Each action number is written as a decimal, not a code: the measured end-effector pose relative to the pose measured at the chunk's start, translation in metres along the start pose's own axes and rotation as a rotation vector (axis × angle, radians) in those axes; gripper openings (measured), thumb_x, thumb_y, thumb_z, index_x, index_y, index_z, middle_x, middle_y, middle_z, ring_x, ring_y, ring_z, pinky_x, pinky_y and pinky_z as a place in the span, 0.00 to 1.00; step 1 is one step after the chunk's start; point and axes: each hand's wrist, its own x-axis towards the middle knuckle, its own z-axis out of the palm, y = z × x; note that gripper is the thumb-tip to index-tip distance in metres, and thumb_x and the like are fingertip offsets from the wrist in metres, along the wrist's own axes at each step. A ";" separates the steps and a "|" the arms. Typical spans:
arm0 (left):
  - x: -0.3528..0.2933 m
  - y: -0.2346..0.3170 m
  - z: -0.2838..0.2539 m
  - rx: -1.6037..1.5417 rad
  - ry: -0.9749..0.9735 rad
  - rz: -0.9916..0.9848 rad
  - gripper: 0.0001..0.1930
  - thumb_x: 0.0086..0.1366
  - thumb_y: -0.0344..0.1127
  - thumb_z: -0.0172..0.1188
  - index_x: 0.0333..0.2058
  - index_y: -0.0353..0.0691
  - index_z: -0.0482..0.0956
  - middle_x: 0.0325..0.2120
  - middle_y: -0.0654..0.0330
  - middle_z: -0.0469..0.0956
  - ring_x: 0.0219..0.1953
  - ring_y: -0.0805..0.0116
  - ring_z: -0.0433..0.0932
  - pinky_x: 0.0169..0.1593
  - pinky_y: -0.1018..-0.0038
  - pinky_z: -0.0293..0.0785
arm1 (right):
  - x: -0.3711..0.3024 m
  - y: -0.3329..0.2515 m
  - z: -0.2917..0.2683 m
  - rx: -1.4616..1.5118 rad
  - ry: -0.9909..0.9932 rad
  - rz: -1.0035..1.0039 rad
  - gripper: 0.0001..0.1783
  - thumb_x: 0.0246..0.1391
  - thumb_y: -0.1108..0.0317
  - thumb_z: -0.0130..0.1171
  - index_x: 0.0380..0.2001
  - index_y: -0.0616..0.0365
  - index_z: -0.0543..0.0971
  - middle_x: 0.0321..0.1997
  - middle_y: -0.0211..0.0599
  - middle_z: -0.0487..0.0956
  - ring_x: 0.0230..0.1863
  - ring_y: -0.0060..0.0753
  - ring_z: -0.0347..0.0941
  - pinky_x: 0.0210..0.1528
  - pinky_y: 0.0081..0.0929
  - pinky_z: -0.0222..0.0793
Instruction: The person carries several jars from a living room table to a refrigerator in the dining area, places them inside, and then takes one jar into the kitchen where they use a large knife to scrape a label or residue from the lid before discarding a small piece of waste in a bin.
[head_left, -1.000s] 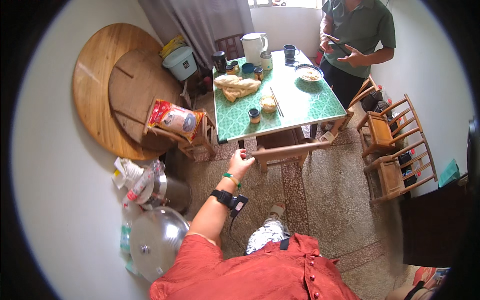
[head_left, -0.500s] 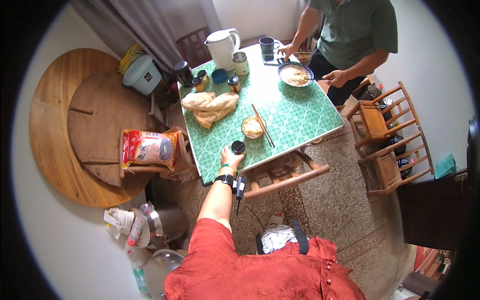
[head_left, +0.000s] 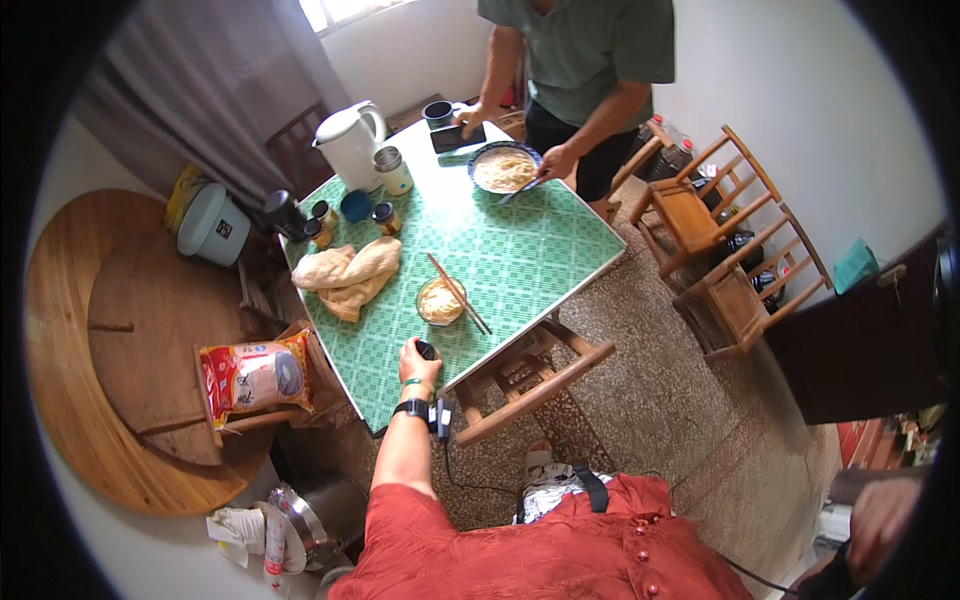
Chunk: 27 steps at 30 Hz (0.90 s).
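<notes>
My left hand (head_left: 419, 366) reaches to the near edge of the table, its fingers closed round a small jar (head_left: 428, 351) with a dark lid. Just beyond it, a glass bowl of noodles (head_left: 439, 302) has a pair of chopsticks (head_left: 460, 293) laid across it. At the far right rim my right hand (head_left: 882, 525) shows, apart from the table; its fingers are too blurred to make out. Across the table, a person in a green shirt (head_left: 600, 60) has one hand on a phone (head_left: 458, 139) and the other by a patterned bowl of noodles (head_left: 503, 167).
A green checked tablecloth (head_left: 540, 240) covers the table. On it are a white kettle (head_left: 350, 148), a tan cloth (head_left: 347, 275), a blue bowl (head_left: 355, 207), a dark mug (head_left: 438, 114) and several jars. A wooden chair (head_left: 535, 380) stands at the near edge; other chairs (head_left: 735, 300) stand right.
The view has shifted, so the table sits further left and lower. My left hand stays on the jar. My right hand has come into view at the lower right. The person's hand now rests on the phone.
</notes>
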 end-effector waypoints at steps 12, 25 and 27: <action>-0.146 0.146 -0.073 -0.239 -0.184 0.526 0.38 0.41 0.38 0.69 0.54 0.39 0.65 0.40 0.50 0.73 0.42 0.55 0.74 0.47 0.67 0.70 | -0.123 0.092 0.033 -0.013 1.337 0.395 0.11 0.55 0.70 0.53 0.40 0.64 0.72 0.30 0.31 0.73 0.31 0.19 0.68 0.34 0.14 0.63; -0.355 0.399 0.001 -0.408 -0.480 1.092 0.32 0.45 0.29 0.66 0.52 0.36 0.65 0.43 0.51 0.70 0.45 0.57 0.71 0.51 0.68 0.67 | -0.394 0.044 0.153 -0.064 1.813 0.326 0.10 0.58 0.69 0.53 0.40 0.64 0.74 0.29 0.29 0.74 0.30 0.17 0.68 0.34 0.14 0.66; -0.393 0.430 0.028 -0.455 -0.543 1.176 0.32 0.45 0.29 0.67 0.51 0.36 0.66 0.44 0.50 0.70 0.46 0.58 0.71 0.51 0.69 0.68 | -0.437 0.033 0.179 -0.099 1.927 0.310 0.10 0.58 0.69 0.52 0.40 0.64 0.74 0.29 0.29 0.74 0.30 0.17 0.68 0.34 0.15 0.66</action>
